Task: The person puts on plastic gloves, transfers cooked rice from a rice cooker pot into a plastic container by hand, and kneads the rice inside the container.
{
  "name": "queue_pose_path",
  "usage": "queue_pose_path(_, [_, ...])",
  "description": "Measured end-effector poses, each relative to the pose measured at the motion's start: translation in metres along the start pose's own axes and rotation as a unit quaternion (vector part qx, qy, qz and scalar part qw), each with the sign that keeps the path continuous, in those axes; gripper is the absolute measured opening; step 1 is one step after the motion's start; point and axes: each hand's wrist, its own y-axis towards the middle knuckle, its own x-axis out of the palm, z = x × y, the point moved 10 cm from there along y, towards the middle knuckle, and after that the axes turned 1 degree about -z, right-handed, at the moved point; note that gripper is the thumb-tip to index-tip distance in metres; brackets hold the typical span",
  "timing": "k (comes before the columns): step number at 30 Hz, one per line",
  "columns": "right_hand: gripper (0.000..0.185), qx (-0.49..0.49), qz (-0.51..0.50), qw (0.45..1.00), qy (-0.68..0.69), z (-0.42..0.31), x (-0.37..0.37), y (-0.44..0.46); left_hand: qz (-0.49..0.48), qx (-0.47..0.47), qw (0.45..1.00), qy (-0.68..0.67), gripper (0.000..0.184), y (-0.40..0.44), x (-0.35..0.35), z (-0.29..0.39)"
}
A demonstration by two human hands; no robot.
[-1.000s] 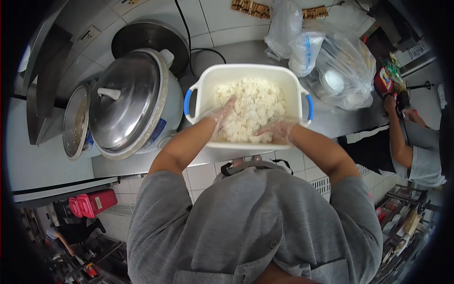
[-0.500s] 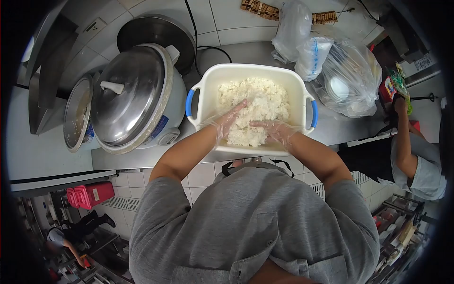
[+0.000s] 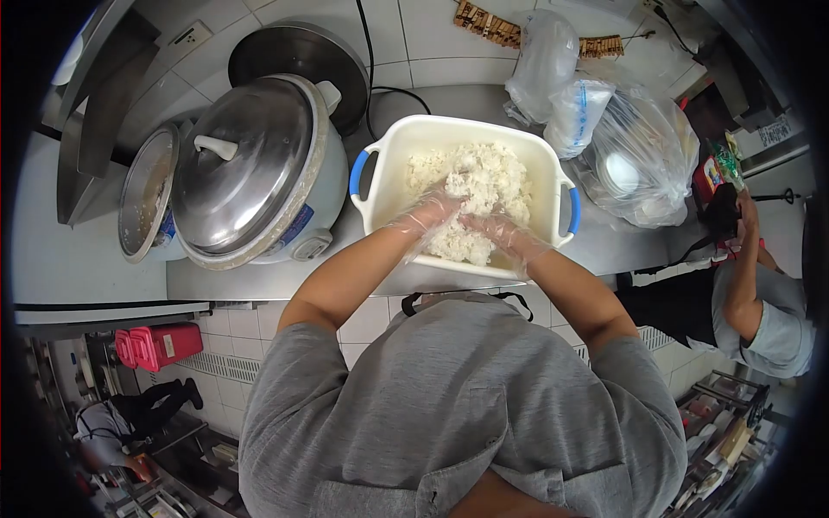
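Note:
Cooked white rice (image 3: 492, 171) is heaped in a white plastic tub (image 3: 471, 126) with blue handle grips. My left hand (image 3: 434, 210), in a clear plastic glove, is pushed into the left side of the heap, its fingertips covered by rice. From the right, my right hand (image 3: 503, 231), gloved the same way, cups the near side of the heap with its fingers partly buried. A clump of rice is gathered between the two hands.
Left of the tub stands a large lidded rice cooker (image 3: 250, 168), with an open pot (image 3: 147, 194) beside it. Plastic bags (image 3: 635, 160) with containers lie to the right. A co-worker (image 3: 747, 285) stands at far right, and another person (image 3: 117, 423) is at lower left.
My hands have come closer together and deeper into the rice, gathering it into a mound. The view has shifted slightly. The person at lower left has changed posture.

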Motion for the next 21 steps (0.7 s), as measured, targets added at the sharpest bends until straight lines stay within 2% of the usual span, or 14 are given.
queue_pose_path(4, [0.077, -0.103, 0.101, 0.987, 0.07, 0.006, -0.01, 0.03, 0.018, 0.026, 0.999, -0.039, 0.066, -0.016, -0.014, 0.04])
queue_pose_path(5, [0.075, -0.108, 0.146, 0.97, 0.163, 0.009, -0.019, 0.031, 0.042, 0.028, 0.999, -0.005, 0.064, -0.011, -0.02, 0.045])
queue_pose_path(8, [0.068, -0.098, 0.239, 0.929, 0.264, 0.003, -0.028, 0.024, 0.07, 0.06, 0.995, 0.04, 0.059, -0.004, -0.025, 0.056])
queue_pose_path(9, [0.074, -0.095, 0.261, 0.957, 0.087, 0.009, -0.035, 0.043, 0.076, 0.088, 0.992, 0.052, 0.057, -0.004, -0.025, 0.061])
queue_pose_path(10, [0.077, -0.093, 0.267, 0.959, -0.004, 0.006, -0.039, 0.05, 0.083, 0.115, 0.988, 0.064, 0.055, -0.001, -0.026, 0.063])
queue_pose_path(11, [0.08, -0.09, 0.276, 0.952, -0.094, 0.004, -0.043, 0.057, 0.099, 0.22, 0.926, 0.291, 0.054, -0.001, -0.015, 0.07])
queue_pose_path(12, [0.07, -0.03, 0.277, 0.938, -0.208, 0.003, -0.044, 0.06, 0.167, 0.312, 0.796, 0.49, 0.054, -0.005, -0.002, 0.071])
queue_pose_path(13, [0.065, 0.001, 0.278, 0.924, -0.263, -0.005, -0.045, 0.055, 0.134, 0.204, 0.892, 0.38, 0.053, -0.017, -0.013, 0.083])
queue_pose_path(14, [0.06, 0.032, 0.276, 0.907, -0.317, -0.013, -0.047, 0.05, 0.125, 0.171, 0.926, 0.311, 0.053, -0.017, -0.011, 0.08])
queue_pose_path(15, [0.055, 0.036, 0.348, 0.936, -0.033, -0.017, -0.058, 0.025, 0.121, 0.137, 0.954, 0.238, 0.054, -0.017, -0.01, 0.077])
queue_pose_path(16, [0.051, 0.037, 0.392, 0.884, 0.254, -0.004, -0.059, 0.011, 0.123, 0.104, 0.973, 0.164, 0.058, -0.021, -0.009, 0.076])
queue_pose_path(18, [0.051, 0.035, 0.399, 0.884, 0.239, 0.018, -0.054, 0.026, 0.17, -0.012, 0.975, 0.139, 0.058, -0.028, -0.014, 0.07])
queue_pose_path(19, [0.05, 0.03, 0.401, 0.891, 0.211, 0.017, -0.055, 0.031, 0.169, -0.009, 0.976, 0.139, 0.058, -0.021, -0.015, 0.064])
queue_pose_path(21, [0.049, 0.017, 0.386, 0.917, 0.099, 0.011, -0.055, 0.04, 0.104, 0.116, 0.921, 0.357, 0.049, -0.015, 0.003, 0.075])
